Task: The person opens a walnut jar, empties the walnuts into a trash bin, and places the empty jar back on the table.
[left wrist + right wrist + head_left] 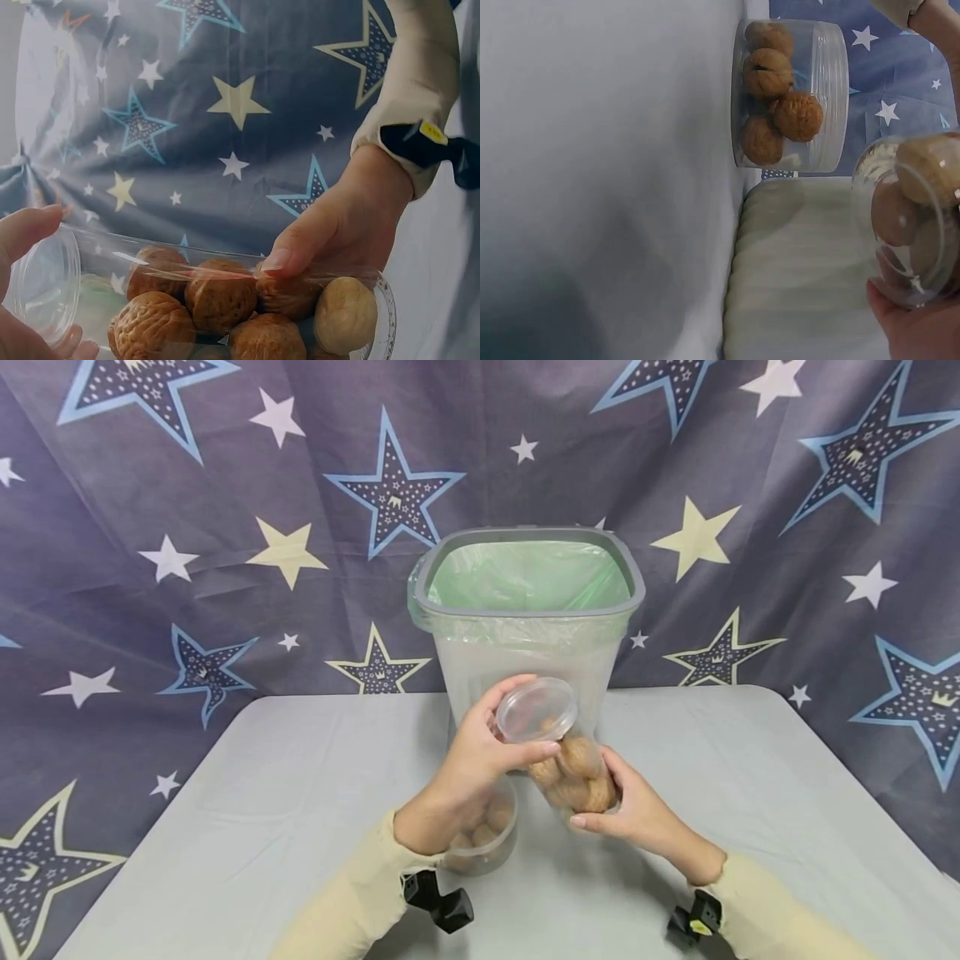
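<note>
My left hand [476,743] grips a round clear lid [536,710] at the mouth of a clear plastic jar, thumb and fingers at opposite sides of its rim. Several walnuts [221,296] lie inside the jar [202,255], which is tilted above the table. Its lower end is held by my right hand [633,802], thumb on one side and fingers on the other. In the left wrist view, the lid [49,289] lines up with the jar's end. A second, wider clear tub [506,852] with walnuts stands on the table, partly hidden beneath my left forearm.
Behind the hands stands a tall whitish bin [465,660] with a grey rim and a green bag liner [525,572]. A grey cloth covers the table [322,777]. A star-patterned curtain [480,452] hangs along the back.
</note>
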Tool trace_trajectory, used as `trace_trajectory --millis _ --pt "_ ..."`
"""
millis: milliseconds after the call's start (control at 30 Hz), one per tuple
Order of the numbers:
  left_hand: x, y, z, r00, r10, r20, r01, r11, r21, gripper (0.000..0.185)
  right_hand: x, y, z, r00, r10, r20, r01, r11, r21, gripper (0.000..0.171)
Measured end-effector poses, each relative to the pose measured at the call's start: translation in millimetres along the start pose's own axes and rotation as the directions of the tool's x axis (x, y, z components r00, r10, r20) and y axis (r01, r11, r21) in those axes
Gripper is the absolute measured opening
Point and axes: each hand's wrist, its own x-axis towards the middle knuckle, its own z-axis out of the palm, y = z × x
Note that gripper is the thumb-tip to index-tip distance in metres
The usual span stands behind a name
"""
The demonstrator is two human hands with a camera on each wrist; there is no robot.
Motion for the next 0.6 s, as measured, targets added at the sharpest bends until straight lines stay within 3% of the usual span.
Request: trace_trajectory --millis 200,333,467,600 --pt "1.9 -2.3 -7.9 0.998 0.046 0.034 -0.043 0.997 -0.069 0.072 2.9 -6.5 -1.1 1.0 -0.018 0.022 0.019 0.999 -0.032 0.078" --pt "3.0 -2.8 -14.4 0.996 0.048 0.076 -0.04 0.994 -0.105 0.074 5.9 -9.9 -0.4 0.998 -0.058 0.023 0.059 0.997 -0.04 0.08" --pt "4.8 -3.8 -22.6 0.989 0.068 0.128 -0.058 0.995 -0.08 0.081 7.2 -11.8 -0.6 0.996 -0.092 0.024 0.093 0.994 -0.062 0.08" --pt "8.2 -7.6 -34.0 0.969 0.114 0.221 -0.115 0.993 -0.008 0.096 5.7 -11.8 -4.1 0.993 -0.108 0.04 0.111 0.99 -0.089 0.079"
